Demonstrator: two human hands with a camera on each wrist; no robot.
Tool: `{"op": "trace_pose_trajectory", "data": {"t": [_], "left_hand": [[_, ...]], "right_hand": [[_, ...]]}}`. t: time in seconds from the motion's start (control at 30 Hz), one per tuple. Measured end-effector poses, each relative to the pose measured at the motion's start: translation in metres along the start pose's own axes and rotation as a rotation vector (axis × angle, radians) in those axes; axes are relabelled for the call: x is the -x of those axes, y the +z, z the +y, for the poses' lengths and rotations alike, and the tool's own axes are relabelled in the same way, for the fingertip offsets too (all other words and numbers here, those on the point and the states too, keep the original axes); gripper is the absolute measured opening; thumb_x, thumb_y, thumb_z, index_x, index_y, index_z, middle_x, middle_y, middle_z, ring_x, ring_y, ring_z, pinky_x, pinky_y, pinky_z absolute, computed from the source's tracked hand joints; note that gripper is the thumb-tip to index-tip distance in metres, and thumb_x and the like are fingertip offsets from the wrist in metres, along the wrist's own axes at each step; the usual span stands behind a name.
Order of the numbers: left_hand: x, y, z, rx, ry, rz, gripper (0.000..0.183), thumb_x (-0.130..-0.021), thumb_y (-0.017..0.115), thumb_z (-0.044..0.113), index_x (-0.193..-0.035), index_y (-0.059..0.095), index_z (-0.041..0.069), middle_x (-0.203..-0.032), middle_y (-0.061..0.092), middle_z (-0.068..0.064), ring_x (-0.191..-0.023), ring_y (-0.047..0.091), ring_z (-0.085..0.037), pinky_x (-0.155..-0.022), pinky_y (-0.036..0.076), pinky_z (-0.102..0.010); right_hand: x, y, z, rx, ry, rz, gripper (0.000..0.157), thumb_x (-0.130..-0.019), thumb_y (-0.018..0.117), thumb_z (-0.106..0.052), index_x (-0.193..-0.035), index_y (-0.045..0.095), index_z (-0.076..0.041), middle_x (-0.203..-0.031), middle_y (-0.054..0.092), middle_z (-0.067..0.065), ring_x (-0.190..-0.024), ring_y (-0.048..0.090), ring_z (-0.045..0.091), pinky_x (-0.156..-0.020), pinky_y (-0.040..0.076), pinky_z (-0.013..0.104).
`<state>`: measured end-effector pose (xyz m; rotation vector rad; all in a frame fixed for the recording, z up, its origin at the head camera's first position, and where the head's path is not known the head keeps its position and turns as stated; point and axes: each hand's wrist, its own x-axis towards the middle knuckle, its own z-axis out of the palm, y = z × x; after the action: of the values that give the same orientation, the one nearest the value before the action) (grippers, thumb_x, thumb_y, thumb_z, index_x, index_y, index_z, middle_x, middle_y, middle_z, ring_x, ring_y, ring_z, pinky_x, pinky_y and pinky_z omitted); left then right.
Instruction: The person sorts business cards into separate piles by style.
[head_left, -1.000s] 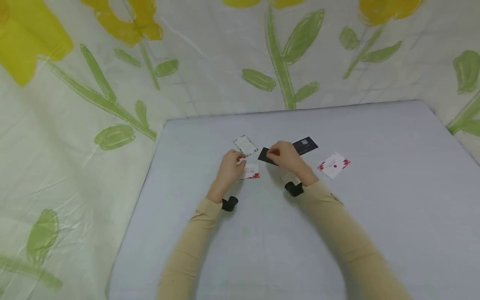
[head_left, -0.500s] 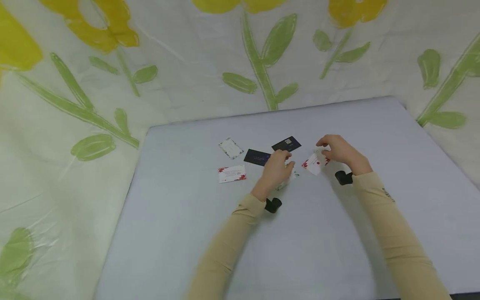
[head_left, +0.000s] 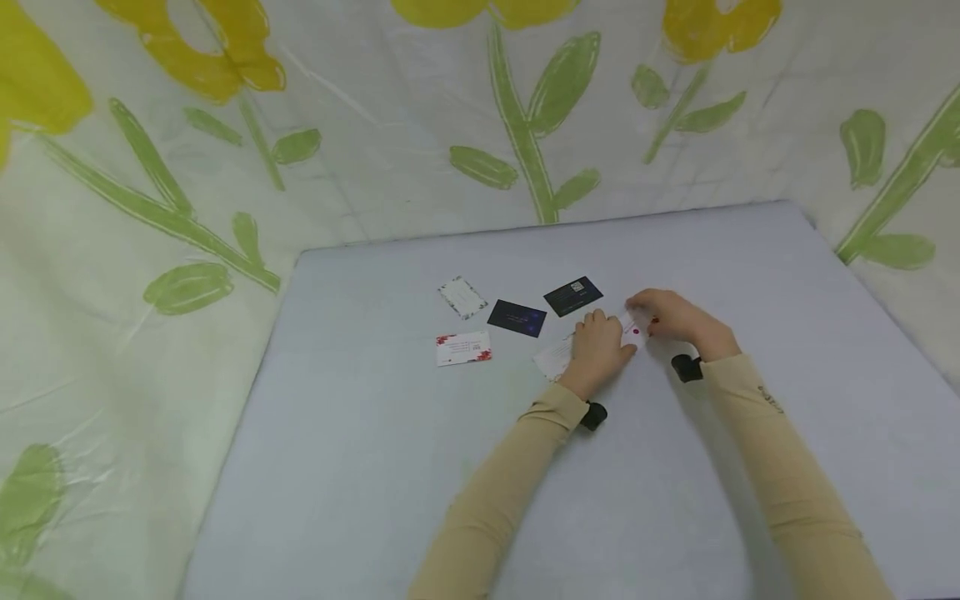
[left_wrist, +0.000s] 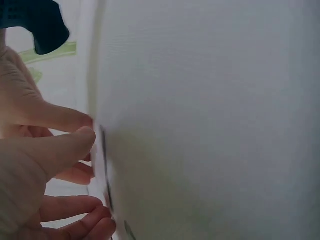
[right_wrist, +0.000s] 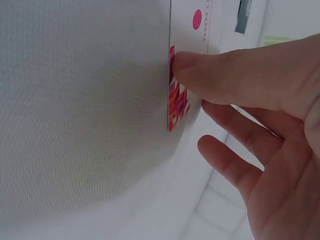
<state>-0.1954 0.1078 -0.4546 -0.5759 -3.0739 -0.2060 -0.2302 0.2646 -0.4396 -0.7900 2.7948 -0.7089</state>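
Note:
A white business card with red corners [head_left: 633, 331] lies between both hands at the right of the group. My right hand [head_left: 678, 321] holds it at its right end; in the right wrist view the thumb [right_wrist: 187, 61] presses on the red-patterned corner. My left hand [head_left: 598, 350] holds its left end, with thumb and fingertips at opposite edges; in the left wrist view the card [left_wrist: 101, 160] appears nearly edge-on. Partly hidden beside my left hand lies a white card with a leafy border [head_left: 553, 358]. A black card with a square code [head_left: 573, 296] is just beyond.
Further left on the pale table [head_left: 360, 450] lie a second black card [head_left: 517, 318], a white leaf-bordered card [head_left: 462, 297] and another red-cornered card [head_left: 463, 348]. A flower-printed curtain [head_left: 390, 125] hangs behind the table's far edge.
My left hand has moved right, away from the cards at left, to the red-cornered card. My right hand has gone from the black cards to that same card and now holds it.

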Motion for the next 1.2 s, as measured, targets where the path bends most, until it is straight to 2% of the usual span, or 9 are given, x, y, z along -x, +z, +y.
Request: {"op": "trace_pose_trajectory", "data": {"t": [0.17, 0.3, 0.47, 0.57, 0.7, 0.83, 0.93, 1.03, 1.2], "left_hand": [[-0.004, 0.005, 0.004, -0.027, -0.032, -0.022, 0.042, -0.078, 0.059, 0.048, -0.099, 0.060, 0.012, -0.098, 0.049, -0.003, -0.093, 0.044, -0.016, -0.076, 0.037, -0.030], [-0.006, 0.005, 0.005, 0.007, -0.056, -0.015, 0.047, -0.076, 0.062, 0.047, -0.104, 0.055, 0.010, -0.100, 0.049, -0.003, -0.095, 0.044, -0.016, -0.077, 0.038, -0.030], [-0.005, 0.002, 0.000, 0.210, -0.004, 0.065, 0.032, -0.078, 0.066, 0.026, -0.103, 0.051, 0.011, -0.096, 0.052, -0.002, -0.091, 0.050, -0.014, -0.075, 0.040, -0.025], [-0.003, 0.000, -0.011, 0.396, 0.059, 0.177, 0.021, -0.080, 0.061, 0.008, -0.100, 0.054, 0.009, -0.091, 0.055, -0.002, -0.084, 0.052, -0.012, -0.071, 0.041, -0.020], [-0.004, -0.011, -0.039, 0.662, 0.124, 0.312, 0.018, -0.081, 0.057, -0.002, -0.097, 0.059, 0.005, -0.086, 0.058, -0.004, -0.076, 0.051, -0.011, -0.066, 0.040, -0.016], [0.002, -0.031, -0.080, 0.872, 0.089, 0.370, 0.015, -0.079, 0.060, -0.004, -0.094, 0.059, -0.001, -0.085, 0.060, -0.008, -0.073, 0.054, -0.013, -0.063, 0.043, -0.014], [0.011, -0.042, -0.112, 0.917, 0.042, 0.428, 0.015, -0.077, 0.063, -0.003, -0.092, 0.060, -0.001, -0.082, 0.061, -0.010, -0.071, 0.057, -0.016, -0.062, 0.046, -0.016], [0.024, -0.049, -0.141, 0.904, 0.005, 0.467, 0.014, -0.077, 0.064, -0.001, -0.090, 0.061, -0.001, -0.080, 0.062, -0.010, -0.071, 0.058, -0.018, -0.062, 0.047, -0.019], [0.049, -0.053, -0.187, 0.841, -0.063, 0.466, 0.013, -0.076, 0.065, -0.001, -0.089, 0.063, -0.001, -0.081, 0.062, -0.010, -0.072, 0.058, -0.018, -0.066, 0.048, -0.024]], "right_hand": [[0.000, 0.000, 0.000, 0.027, -0.004, 0.022, 0.045, -0.063, 0.060, 0.016, -0.108, 0.053, 0.013, -0.108, 0.052, 0.028, -0.099, 0.047, 0.038, -0.083, 0.037, 0.049], [0.000, -0.003, -0.002, 0.026, 0.021, 0.042, 0.043, -0.063, 0.062, 0.015, -0.106, 0.055, 0.011, -0.105, 0.051, 0.025, -0.095, 0.048, 0.036, -0.078, 0.039, 0.047], [0.002, -0.005, 0.000, -0.016, 0.025, 0.167, 0.025, -0.068, 0.059, 0.015, -0.092, 0.059, 0.011, -0.091, 0.054, 0.021, -0.085, 0.053, 0.035, -0.072, 0.044, 0.045], [0.003, -0.004, 0.002, -0.094, 0.038, 0.277, 0.014, -0.073, 0.060, 0.012, -0.086, 0.062, 0.007, -0.085, 0.058, 0.018, -0.079, 0.056, 0.032, -0.068, 0.046, 0.042], [0.002, -0.006, -0.009, -0.256, 0.134, 0.356, 0.011, -0.078, 0.064, -0.002, -0.089, 0.063, 0.001, -0.090, 0.060, 0.013, -0.082, 0.057, 0.026, -0.065, 0.046, 0.032], [-0.017, 0.001, -0.036, -0.429, 0.190, 0.384, 0.018, -0.079, 0.065, -0.012, -0.093, 0.062, -0.001, -0.092, 0.060, 0.011, -0.081, 0.056, 0.020, -0.063, 0.045, 0.024], [-0.037, 0.014, -0.057, -0.563, 0.177, 0.409, 0.022, -0.078, 0.067, -0.013, -0.093, 0.061, 0.002, -0.088, 0.060, 0.013, -0.075, 0.056, 0.017, -0.064, 0.048, 0.027], [-0.058, 0.031, -0.079, -0.682, 0.162, 0.423, 0.023, -0.077, 0.067, -0.011, -0.094, 0.061, 0.004, -0.086, 0.060, 0.016, -0.069, 0.058, 0.016, -0.065, 0.050, 0.034], [-0.087, 0.061, -0.113, -0.741, 0.159, 0.393, 0.023, -0.077, 0.068, -0.010, -0.094, 0.060, 0.004, -0.085, 0.060, 0.014, -0.070, 0.057, 0.014, -0.065, 0.050, 0.031]]}}
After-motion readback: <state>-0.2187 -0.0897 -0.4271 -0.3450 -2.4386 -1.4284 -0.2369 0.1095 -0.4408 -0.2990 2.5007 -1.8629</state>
